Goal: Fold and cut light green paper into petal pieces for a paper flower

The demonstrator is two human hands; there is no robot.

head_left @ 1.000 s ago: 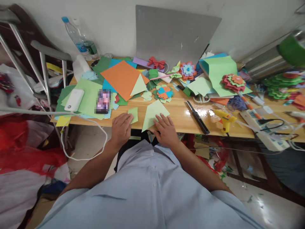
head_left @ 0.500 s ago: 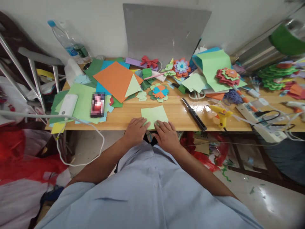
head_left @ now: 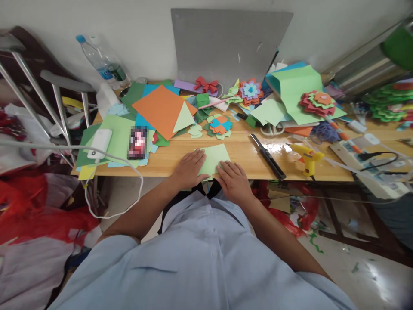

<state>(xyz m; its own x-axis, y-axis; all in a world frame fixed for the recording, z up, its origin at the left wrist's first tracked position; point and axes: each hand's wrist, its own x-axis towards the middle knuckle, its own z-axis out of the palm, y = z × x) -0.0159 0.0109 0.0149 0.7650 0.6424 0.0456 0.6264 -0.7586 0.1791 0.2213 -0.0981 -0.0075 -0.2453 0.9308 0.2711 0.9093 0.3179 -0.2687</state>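
No text is reading clearly. Two plastic bottles (head_left: 90, 51), standing beyond the left hand (head_left: 191, 167) and to its left, are bearing a blue label (head_left: 105, 73) and a green label (head_left: 117, 72), both too small to read.

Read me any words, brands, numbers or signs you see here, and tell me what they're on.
No text is legible.
Blue bottle label: too blurred.
Green bottle label: too blurred.
Phone screen: pixelated, unreadable.
Yellow glue gun: marking too small.
Light green paper, front centre: no writing visible.
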